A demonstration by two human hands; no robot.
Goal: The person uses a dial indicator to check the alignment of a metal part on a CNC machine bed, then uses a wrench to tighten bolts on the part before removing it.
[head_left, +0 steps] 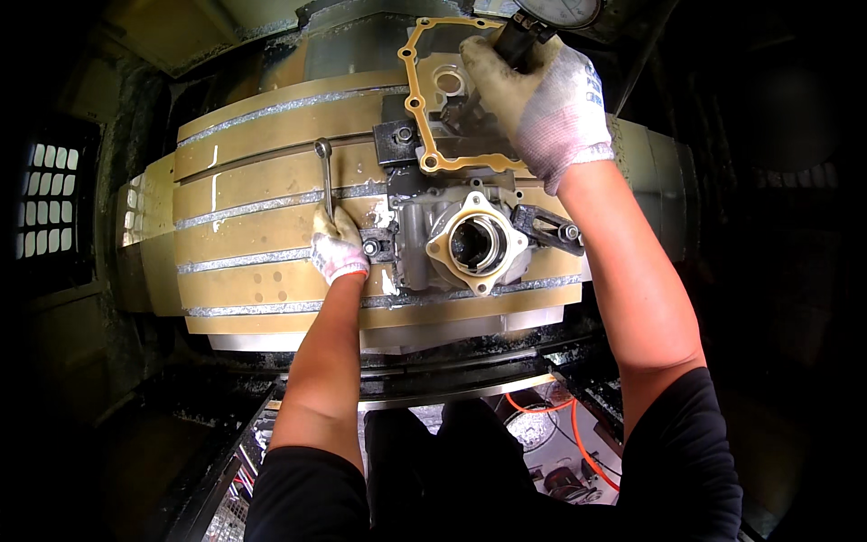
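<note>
My left hand (pixel 339 241), in a pale work glove, is closed round the lower end of a metal wrench (pixel 326 172) and rests on the slotted table. Beside it sits a black clamp (pixel 379 244) with a bolt, against a grey metal casting (pixel 420 239). The casting's pale four-lobed flange (pixel 440 248) surrounds a round bore. My right hand (pixel 546 104), also gloved, is raised over the far part of the fixture. Its fingers wrap the black stem of a dial gauge (pixel 560 9), whose face is cut by the upper edge.
Behind the casting stands a wide tan-rimmed frame (pixel 414 104) with bolt holes, partly covered by my right hand. Another slotted clamp (pixel 546 230) holds the casting's right side. The tan machine table (pixel 253 239) has long grooves with metal chips. An orange hose (pixel 587 452) hangs below.
</note>
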